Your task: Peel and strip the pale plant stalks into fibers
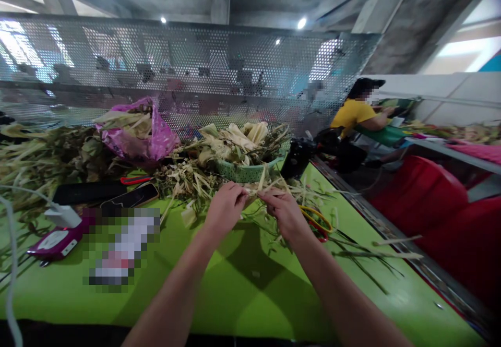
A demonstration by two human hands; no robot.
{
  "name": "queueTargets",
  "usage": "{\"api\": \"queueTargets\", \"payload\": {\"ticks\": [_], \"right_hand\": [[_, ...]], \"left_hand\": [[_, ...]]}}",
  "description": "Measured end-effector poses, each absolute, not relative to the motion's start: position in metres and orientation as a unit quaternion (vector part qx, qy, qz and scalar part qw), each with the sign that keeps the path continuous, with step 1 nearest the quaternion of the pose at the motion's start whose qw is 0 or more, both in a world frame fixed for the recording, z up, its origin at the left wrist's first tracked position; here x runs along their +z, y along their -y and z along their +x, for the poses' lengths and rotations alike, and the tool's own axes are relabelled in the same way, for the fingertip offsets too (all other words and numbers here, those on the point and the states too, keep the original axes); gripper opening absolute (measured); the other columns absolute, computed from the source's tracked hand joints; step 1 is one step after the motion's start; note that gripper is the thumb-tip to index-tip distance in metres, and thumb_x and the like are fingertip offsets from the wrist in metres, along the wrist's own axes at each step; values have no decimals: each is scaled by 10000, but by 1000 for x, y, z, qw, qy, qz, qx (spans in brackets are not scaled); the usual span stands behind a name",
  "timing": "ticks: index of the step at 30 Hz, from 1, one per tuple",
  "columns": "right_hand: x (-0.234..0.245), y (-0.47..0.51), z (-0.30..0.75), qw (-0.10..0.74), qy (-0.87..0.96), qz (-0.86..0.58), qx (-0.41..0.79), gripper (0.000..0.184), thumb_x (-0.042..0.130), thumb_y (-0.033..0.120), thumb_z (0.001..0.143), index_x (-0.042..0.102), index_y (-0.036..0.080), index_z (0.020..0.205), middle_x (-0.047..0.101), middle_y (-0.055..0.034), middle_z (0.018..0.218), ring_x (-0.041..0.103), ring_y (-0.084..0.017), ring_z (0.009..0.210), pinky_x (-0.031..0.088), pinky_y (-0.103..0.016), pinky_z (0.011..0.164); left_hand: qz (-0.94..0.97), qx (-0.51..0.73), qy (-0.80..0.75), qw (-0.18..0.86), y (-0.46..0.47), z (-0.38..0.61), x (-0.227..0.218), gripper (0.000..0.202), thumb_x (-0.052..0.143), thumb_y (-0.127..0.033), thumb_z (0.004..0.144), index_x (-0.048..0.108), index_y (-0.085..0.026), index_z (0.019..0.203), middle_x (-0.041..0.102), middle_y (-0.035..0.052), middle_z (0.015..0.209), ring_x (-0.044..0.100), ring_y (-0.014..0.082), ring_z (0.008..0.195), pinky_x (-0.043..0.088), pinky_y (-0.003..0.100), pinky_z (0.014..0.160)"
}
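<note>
Above the green table (250, 305), my left hand (229, 204) and my right hand (285, 210) come close together, both with fingers pinched. Between them is a pale strip of dried husk (252, 196), each hand gripping one end of it. Its exact shape is partly hidden by my fingers. Just behind the hands stands a green basket (245, 172) heaped with dried husks (246, 141). Loose stalks and shreds (188, 180) lie around it. Close to my right wrist is a yellow-and-red looped object (321, 220), possibly scissor handles.
A pink plastic bag (156, 141) of husks and a leafy pile (58, 151) fill the back left. Nearer are a phone (136, 195) and a purple power strip (64, 241). Right of the basket stands a black container (296, 157). A person in yellow (352, 115) sits beyond red chairs (422, 190).
</note>
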State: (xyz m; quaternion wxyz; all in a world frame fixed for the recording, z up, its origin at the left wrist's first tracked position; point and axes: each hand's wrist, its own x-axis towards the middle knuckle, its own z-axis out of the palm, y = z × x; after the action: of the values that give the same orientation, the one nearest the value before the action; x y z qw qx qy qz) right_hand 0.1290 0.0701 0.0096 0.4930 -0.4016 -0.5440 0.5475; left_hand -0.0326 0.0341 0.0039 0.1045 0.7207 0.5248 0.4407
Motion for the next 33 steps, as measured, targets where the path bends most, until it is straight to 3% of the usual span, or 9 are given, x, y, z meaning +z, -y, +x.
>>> {"api": "queueTargets", "payload": {"ticks": [5, 8, 10, 13, 17, 21, 28, 33], "right_hand": [[8, -72, 130, 445, 565, -402, 567, 360, 774, 366, 608, 479, 181, 519, 300, 78, 484, 214, -58, 433, 104, -261, 439], [5, -71, 128, 422, 551, -388, 606, 368, 784, 360, 582, 471, 179, 515, 302, 79, 495, 191, -54, 441, 97, -261, 442], [4, -71, 126, 414, 539, -377, 629, 395, 786, 360, 567, 442, 179, 500, 283, 81, 506, 169, -51, 450, 93, -257, 442], [2, -72, 126, 390, 536, -366, 653, 375, 760, 376, 590, 449, 178, 517, 257, 88, 499, 149, -49, 451, 89, -247, 437], [4, -75, 129, 352, 589, -399, 608, 249, 677, 404, 683, 606, 170, 729, 403, 64, 511, 250, -61, 447, 134, -226, 429], [11, -76, 136, 322, 683, -419, 503, 224, 701, 376, 656, 643, 160, 654, 477, 41, 525, 360, -80, 493, 246, -219, 469], [19, -71, 139, 399, 685, -396, 464, 235, 682, 404, 714, 679, 171, 740, 517, 27, 592, 366, -90, 517, 270, -224, 489], [21, -64, 136, 390, 735, -369, 415, 182, 643, 370, 773, 676, 197, 726, 523, 33, 592, 421, -105, 549, 315, -243, 549]], "left_hand": [[613, 531, -498, 308, -34, -31, 6, 188, 586, -342, 801, 546, -171, 733, 527, 2, 735, 469, 116, 664, 366, 240, 630], [525, 575, -424, 463, -32, -25, 8, 233, 618, -364, 770, 508, -167, 712, 564, -1, 739, 463, 94, 636, 371, 225, 627], [504, 580, -390, 508, -31, -21, 9, 243, 615, -373, 771, 512, -161, 711, 597, 12, 767, 469, 86, 635, 375, 221, 635], [493, 588, -385, 513, -31, -19, 7, 234, 597, -385, 786, 526, -165, 748, 619, 15, 765, 486, 88, 644, 384, 219, 647], [483, 606, -422, 470, -39, -23, 0, 200, 562, -361, 810, 518, -172, 761, 601, -5, 725, 485, 87, 624, 388, 219, 631], [507, 593, -473, 410, -44, -29, -4, 158, 549, -311, 810, 525, -166, 753, 590, -4, 703, 506, 99, 639, 401, 231, 639], [577, 531, -492, 378, -46, -29, -7, 79, 609, -188, 719, 587, -152, 786, 606, 4, 708, 536, 112, 655, 423, 232, 628], [615, 515, -489, 342, -46, -28, -13, 123, 634, -201, 696, 611, -153, 807, 635, 20, 741, 550, 125, 673, 419, 246, 641]]}}
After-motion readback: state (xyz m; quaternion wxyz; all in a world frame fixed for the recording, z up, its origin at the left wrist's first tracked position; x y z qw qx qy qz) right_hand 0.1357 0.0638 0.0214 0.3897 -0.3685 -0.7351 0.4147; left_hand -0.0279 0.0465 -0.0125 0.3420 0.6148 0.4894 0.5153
